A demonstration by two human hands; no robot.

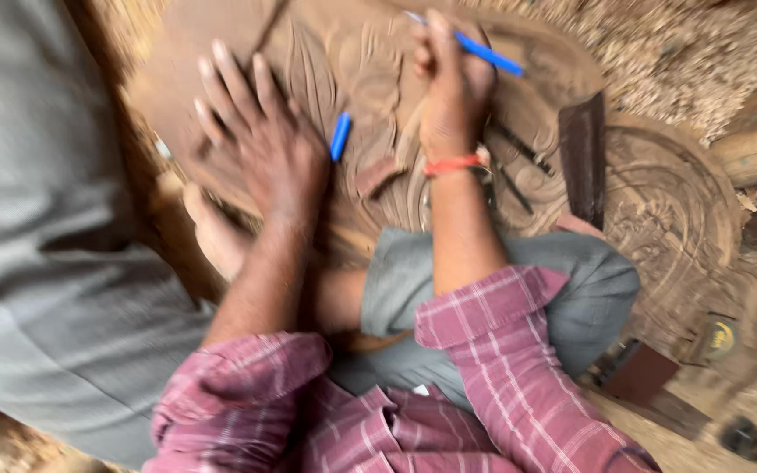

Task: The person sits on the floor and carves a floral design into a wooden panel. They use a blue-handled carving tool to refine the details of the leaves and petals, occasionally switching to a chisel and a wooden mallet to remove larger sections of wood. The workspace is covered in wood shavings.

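Carved wooden panel (378,79) underlies left hand (260,140) spread flat; right hand (453,88) grips blue pen (479,51).

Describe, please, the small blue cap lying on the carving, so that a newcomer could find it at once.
Start from the big carved wooden panel under both hands. Between the flat left hand and the right hand lies the blue pen cap. It is short, loose and untouched, unlike the longer blue pen gripped in the right hand.

Woodcarving workshop: carved panel (659,201), wood shavings (694,52).
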